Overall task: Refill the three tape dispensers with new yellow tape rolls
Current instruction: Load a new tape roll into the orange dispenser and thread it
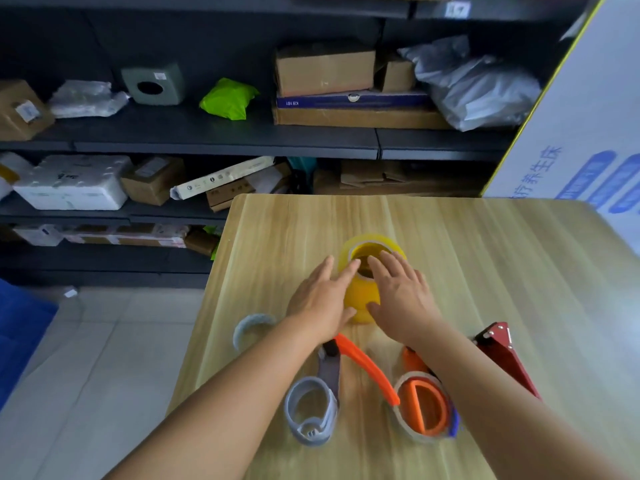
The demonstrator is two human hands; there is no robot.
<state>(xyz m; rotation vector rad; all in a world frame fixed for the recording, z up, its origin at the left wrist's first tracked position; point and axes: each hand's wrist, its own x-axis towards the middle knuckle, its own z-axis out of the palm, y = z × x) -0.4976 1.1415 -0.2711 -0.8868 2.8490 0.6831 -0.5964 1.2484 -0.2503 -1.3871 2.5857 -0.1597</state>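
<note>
Our left hand (320, 299) and right hand (401, 296), fingers straight, flank stacked yellow tape rolls (363, 299) mid-worktop (485, 271).

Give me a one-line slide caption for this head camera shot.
Both hands, left hand and right hand, reach around stacked yellow tape rolls on a wooden table, near three dispensers.

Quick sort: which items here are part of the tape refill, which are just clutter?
Job:
stacked yellow tape rolls, left hand and right hand on either side
grey plastic dispenser
orange plastic dispenser
red metal dispenser
empty grey tape core

Clutter:
shelf cardboard boxes
green bag
white foam box
</note>
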